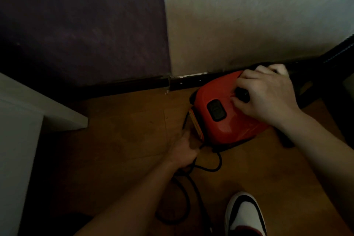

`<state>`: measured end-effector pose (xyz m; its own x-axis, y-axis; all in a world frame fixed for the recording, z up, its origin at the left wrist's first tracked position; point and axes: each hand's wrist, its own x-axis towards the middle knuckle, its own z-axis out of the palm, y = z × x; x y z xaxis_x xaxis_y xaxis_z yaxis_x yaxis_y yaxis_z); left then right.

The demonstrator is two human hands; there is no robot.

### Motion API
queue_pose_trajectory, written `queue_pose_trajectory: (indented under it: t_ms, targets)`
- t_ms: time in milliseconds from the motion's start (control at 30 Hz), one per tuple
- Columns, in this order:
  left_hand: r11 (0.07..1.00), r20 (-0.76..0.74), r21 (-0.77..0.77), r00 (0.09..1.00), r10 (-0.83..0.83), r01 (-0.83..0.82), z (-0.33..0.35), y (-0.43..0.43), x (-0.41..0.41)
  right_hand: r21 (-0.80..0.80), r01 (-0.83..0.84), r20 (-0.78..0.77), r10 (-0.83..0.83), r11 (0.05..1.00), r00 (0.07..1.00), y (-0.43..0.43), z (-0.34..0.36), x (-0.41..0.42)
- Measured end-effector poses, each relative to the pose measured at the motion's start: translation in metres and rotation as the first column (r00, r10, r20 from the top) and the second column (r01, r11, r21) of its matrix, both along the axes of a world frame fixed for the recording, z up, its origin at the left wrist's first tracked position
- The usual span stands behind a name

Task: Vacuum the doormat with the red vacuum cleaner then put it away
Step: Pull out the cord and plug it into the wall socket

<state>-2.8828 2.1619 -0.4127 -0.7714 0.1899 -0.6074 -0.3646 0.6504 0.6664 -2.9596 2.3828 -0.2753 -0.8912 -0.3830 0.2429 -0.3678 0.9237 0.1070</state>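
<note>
Vacuum (220, 120) sits on floor (124, 130) at 3 o'clock, against baseboard (134, 86). Right hand (268, 94) curled round its black top handle (242, 93). Left hand (183, 151), 6 o'clock, grips cord (210, 168) just behind vacuum. Hose (341, 50) at 2 o'clock. Shoe (245, 214) at 5.

Your right hand (268, 94) covers most of the black handle (242, 93) of the red vacuum cleaner (226, 120). The black hose (337, 51) runs off the right edge. The cord (210, 166) disappears inside your curled left hand (183, 153), and the near edge cuts your shoe (245, 214).
</note>
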Motion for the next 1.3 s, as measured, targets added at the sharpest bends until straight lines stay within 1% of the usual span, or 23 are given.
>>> queue_pose_trajectory:
  t_ms: [67, 100, 167, 233, 267, 333, 400, 433, 533, 633, 700, 767, 833, 900, 933, 1000, 1033, 1100, 1167, 1200, 1233, 1267, 1300]
  targets:
    - [0.995, 0.024, -0.102, 0.999, 0.022, -0.020, 0.006, -0.004, -0.006, -0.001, -0.002, -0.005, 0.002, 1.000, 1.000, 0.000, 0.000, 0.000]
    - [0.992, 0.051, -0.090, 0.995, 0.090, -0.085, 0.010, -0.007, -0.012, -0.005, -0.005, -0.009, 0.005, 1.000, 1.000, 0.000, -0.001, 0.000]
    - [0.959, 0.100, 0.041, 0.957, 0.274, -0.279, 0.019, -0.015, -0.025, -0.009, -0.010, -0.012, 0.010, 1.000, 1.000, 0.001, -0.001, 0.000]
    - [0.867, 0.107, 0.223, 0.895, 0.432, -0.445, 0.028, -0.025, -0.035, -0.006, -0.015, -0.011, 0.015, 1.000, 1.000, 0.001, -0.001, 0.000]
    - [0.818, 0.093, 0.322, 0.875, 0.474, -0.477, 0.035, -0.028, -0.037, 0.000, -0.018, -0.012, 0.018, 1.000, 1.000, 0.001, -0.001, -0.001]
    - [0.720, 0.085, 0.516, 0.864, 0.497, -0.465, 0.043, -0.030, -0.037, 0.010, -0.020, -0.012, 0.020, 1.000, 1.000, 0.001, -0.001, -0.001]
    - [0.644, 0.101, 0.635, 0.873, 0.478, -0.426, 0.052, -0.024, -0.033, 0.005, -0.020, -0.018, 0.020, 1.000, 1.000, 0.000, 0.000, -0.001]
    - [0.640, 0.087, 0.655, 0.881, 0.465, -0.402, 0.054, -0.022, -0.031, 0.001, -0.018, -0.021, 0.018, 1.000, 1.000, 0.000, 0.000, 0.000]
    - [0.675, 0.012, 0.658, 0.902, 0.432, -0.332, 0.066, -0.021, -0.027, -0.009, -0.022, -0.015, 0.021, 1.000, 1.000, -0.001, 0.002, 0.000]
    - [0.602, 0.066, 0.716, 0.892, 0.446, -0.354, 0.084, -0.025, -0.025, 0.007, -0.026, 0.011, 0.025, 1.000, 1.000, -0.001, 0.004, 0.001]
    - [0.590, 0.052, 0.739, 0.900, 0.433, -0.326, 0.096, -0.030, -0.022, 0.042, -0.010, 0.053, 0.008, 0.999, 0.999, -0.001, 0.007, 0.002]
    - [0.615, 0.001, 0.743, 0.919, 0.393, -0.264, 0.106, -0.040, -0.018, 0.055, -0.030, 0.088, 0.025, 0.998, 0.996, -0.006, 0.012, 0.008]
    - [0.680, -0.068, 0.709, 0.943, 0.326, -0.184, 0.115, -0.052, -0.014, -0.030, -0.153, 0.137, 0.156, 0.988, 0.978, -0.021, 0.016, 0.023]
    - [0.759, -0.164, 0.646, 0.957, 0.240, -0.079, 0.122, -0.062, -0.009, -0.164, -0.285, 0.278, 0.321, 0.944, 0.905, -0.048, 0.015, 0.044]
    - [0.794, -0.224, 0.608, 0.957, 0.186, -0.012, 0.125, -0.065, -0.006, -0.255, -0.296, 0.382, 0.377, 0.921, 0.844, -0.062, 0.014, 0.056]
    - [0.841, -0.299, 0.526, 0.953, 0.044, 0.126, 0.133, -0.073, 0.000, -0.480, -0.179, 0.564, 0.458, 0.859, 0.687, -0.082, 0.006, 0.076]
    - [0.855, -0.292, 0.483, 0.955, -0.045, 0.188, 0.137, -0.079, 0.001, -0.570, -0.112, 0.599, 0.505, 0.814, 0.622, -0.088, 0.000, 0.082]
    - [0.854, -0.198, 0.414, 0.947, -0.253, 0.315, 0.145, -0.097, 0.002, -0.654, -0.081, 0.588, 0.572, 0.752, 0.572, -0.090, -0.008, 0.087]
    - [0.820, -0.053, 0.412, 0.908, -0.415, 0.399, 0.149, -0.118, 0.004, -0.645, -0.146, 0.585, 0.608, 0.750, 0.537, -0.087, -0.012, 0.094]
    - [0.811, 0.024, 0.438, 0.897, -0.441, 0.387, 0.150, -0.127, 0.006, -0.623, -0.186, 0.601, 0.617, 0.760, 0.507, -0.084, -0.016, 0.099]
    - [0.816, 0.104, 0.474, 0.898, -0.427, 0.332, 0.150, -0.133, 0.011, -0.596, -0.218, 0.629, 0.619, 0.772, 0.471, -0.082, -0.021, 0.107]
    - [0.830, 0.162, 0.488, 0.906, -0.390, 0.270, 0.150, -0.135, 0.014, -0.575, -0.238, 0.657, 0.615, 0.783, 0.436, -0.079, -0.027, 0.117]
    - [0.859, 0.181, 0.456, 0.921, -0.345, 0.232, 0.147, -0.132, 0.017, -0.559, -0.252, 0.678, 0.610, 0.790, 0.409, -0.076, -0.033, 0.126]
